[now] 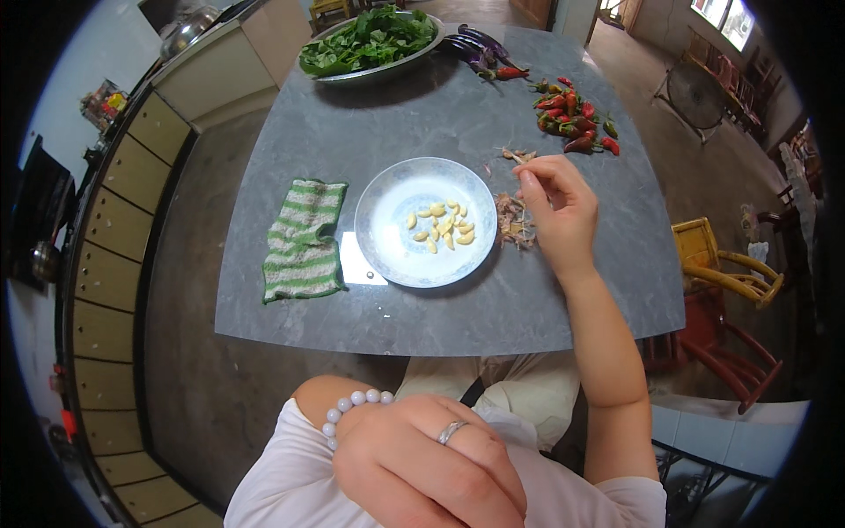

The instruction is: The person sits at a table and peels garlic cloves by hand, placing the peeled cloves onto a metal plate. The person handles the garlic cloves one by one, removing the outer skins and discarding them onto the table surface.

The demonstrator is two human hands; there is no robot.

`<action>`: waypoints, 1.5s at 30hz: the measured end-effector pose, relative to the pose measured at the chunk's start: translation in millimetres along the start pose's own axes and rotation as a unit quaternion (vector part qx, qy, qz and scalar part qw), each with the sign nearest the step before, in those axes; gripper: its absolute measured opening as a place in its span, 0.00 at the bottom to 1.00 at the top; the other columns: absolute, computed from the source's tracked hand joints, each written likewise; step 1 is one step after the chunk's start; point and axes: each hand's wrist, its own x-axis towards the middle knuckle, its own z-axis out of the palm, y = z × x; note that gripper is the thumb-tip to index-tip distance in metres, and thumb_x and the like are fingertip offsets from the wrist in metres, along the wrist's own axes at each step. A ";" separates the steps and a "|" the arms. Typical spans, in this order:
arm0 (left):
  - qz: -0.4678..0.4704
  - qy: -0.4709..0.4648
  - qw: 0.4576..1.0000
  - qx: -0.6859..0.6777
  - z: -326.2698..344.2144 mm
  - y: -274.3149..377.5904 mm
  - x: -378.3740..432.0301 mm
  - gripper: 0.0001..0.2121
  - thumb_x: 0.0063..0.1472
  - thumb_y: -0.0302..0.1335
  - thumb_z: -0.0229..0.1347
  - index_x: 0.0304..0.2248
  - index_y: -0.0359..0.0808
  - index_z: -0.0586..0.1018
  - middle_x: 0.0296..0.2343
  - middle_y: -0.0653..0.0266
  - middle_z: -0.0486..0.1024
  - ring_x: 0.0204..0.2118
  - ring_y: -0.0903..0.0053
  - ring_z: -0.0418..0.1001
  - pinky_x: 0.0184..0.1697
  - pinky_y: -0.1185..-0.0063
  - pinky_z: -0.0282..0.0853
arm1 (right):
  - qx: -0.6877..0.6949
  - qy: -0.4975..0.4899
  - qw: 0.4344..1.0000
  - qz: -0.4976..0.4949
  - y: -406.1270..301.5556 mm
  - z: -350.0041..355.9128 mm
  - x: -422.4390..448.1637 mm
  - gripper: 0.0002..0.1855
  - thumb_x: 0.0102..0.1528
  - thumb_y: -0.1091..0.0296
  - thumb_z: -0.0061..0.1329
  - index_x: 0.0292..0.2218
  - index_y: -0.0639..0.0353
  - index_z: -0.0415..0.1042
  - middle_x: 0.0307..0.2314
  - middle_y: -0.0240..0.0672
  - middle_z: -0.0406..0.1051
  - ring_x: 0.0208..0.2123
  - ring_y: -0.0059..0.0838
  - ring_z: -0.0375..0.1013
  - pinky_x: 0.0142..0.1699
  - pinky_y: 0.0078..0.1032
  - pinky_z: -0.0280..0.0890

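Note:
My right hand (560, 204) is over the right side of the grey table, its thumb and forefinger pinched at the stalk end of some unpeeled garlic (518, 156). Dry garlic skins (513, 221) lie beside it, against the right rim of a white-and-blue plate (389, 254). Several peeled garlic cloves (447, 224) rest on this plate. My left hand (429, 455), with a ring and a beaded bracelet, is held close to the camera in front of my body, fingers bent. Its palm side and fingertips are hidden, so I cannot tell whether it holds anything.
A green-and-white striped cloth (305, 239) lies left of the plate. At the table's far end are a metal basin (422, 49) of leafy greens (370, 41) and several purple eggplants (476, 47). Red and green chili peppers (573, 117) lie at the far right. A yellow chair (700, 247) stands right of the table.

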 end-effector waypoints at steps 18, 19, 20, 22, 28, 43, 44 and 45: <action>0.084 -0.015 0.991 0.104 9.0 1.5 -0.2 0.05 0.57 0.19 0.58 0.33 0.29 0.81 0.32 0.58 0.77 0.30 0.73 0.75 0.30 0.81 0.70 | -0.020 -0.004 1.000 -0.016 -0.9 0.9 -1.7 0.02 0.53 0.80 0.50 0.31 0.66 0.74 0.28 0.34 0.72 0.27 0.19 0.73 0.33 0.17 0.68; 0.073 0.004 0.992 0.105 11.1 2.4 0.8 0.05 0.56 0.19 0.58 0.33 0.29 0.81 0.32 0.58 0.77 0.30 0.72 0.74 0.30 0.81 0.70 | -0.016 -0.001 1.000 -0.016 0.2 0.5 -0.9 0.02 0.53 0.80 0.50 0.31 0.66 0.74 0.28 0.33 0.72 0.27 0.19 0.73 0.33 0.17 0.68; 0.056 0.030 0.992 0.105 17.0 5.2 -0.2 0.05 0.56 0.19 0.58 0.33 0.29 0.81 0.32 0.58 0.77 0.30 0.72 0.74 0.30 0.81 0.70 | -0.019 -0.004 1.000 -0.015 0.0 1.5 0.4 0.02 0.53 0.80 0.50 0.31 0.66 0.74 0.28 0.33 0.72 0.27 0.19 0.73 0.33 0.17 0.68; 0.050 0.034 0.993 0.096 17.8 4.9 -1.1 0.04 0.56 0.18 0.58 0.33 0.29 0.81 0.32 0.58 0.77 0.30 0.72 0.74 0.30 0.81 0.70 | -0.027 -0.012 1.000 -0.010 -1.7 2.7 -0.8 0.02 0.53 0.80 0.50 0.31 0.66 0.74 0.28 0.33 0.72 0.27 0.18 0.73 0.33 0.17 0.68; 0.099 -0.004 0.992 0.074 5.7 -5.1 -3.3 0.04 0.57 0.17 0.57 0.32 0.27 0.81 0.32 0.57 0.77 0.30 0.71 0.74 0.30 0.80 0.70 | -0.040 -0.014 0.999 -0.013 -2.4 1.7 -1.6 0.02 0.53 0.81 0.50 0.31 0.67 0.74 0.28 0.33 0.71 0.28 0.18 0.72 0.34 0.16 0.68; -0.295 0.123 0.826 0.464 -91.1 -70.2 -18.1 0.08 0.51 0.21 0.63 0.33 0.33 0.81 0.33 0.65 0.75 0.31 0.85 0.72 0.31 0.86 0.67 | 0.014 -0.129 0.982 0.135 6.7 -13.9 4.5 0.07 0.49 0.81 0.50 0.31 0.65 0.77 0.29 0.32 0.74 0.30 0.18 0.72 0.37 0.17 0.67; -0.303 0.122 0.816 0.478 -103.9 -76.4 -21.6 0.08 0.52 0.22 0.64 0.33 0.33 0.82 0.32 0.67 0.75 0.30 0.86 0.72 0.30 0.87 0.66 | -0.013 -0.143 0.977 0.155 4.0 -17.9 6.5 0.07 0.49 0.80 0.50 0.32 0.64 0.77 0.29 0.31 0.75 0.30 0.18 0.72 0.37 0.17 0.67; -0.345 0.141 0.805 0.461 -113.4 -77.9 -25.0 0.07 0.52 0.22 0.64 0.32 0.34 0.82 0.30 0.69 0.76 0.28 0.86 0.71 0.29 0.87 0.66 | -0.037 -0.159 0.971 0.172 2.9 -18.4 8.3 0.07 0.48 0.79 0.51 0.32 0.64 0.78 0.28 0.31 0.75 0.29 0.18 0.72 0.37 0.17 0.67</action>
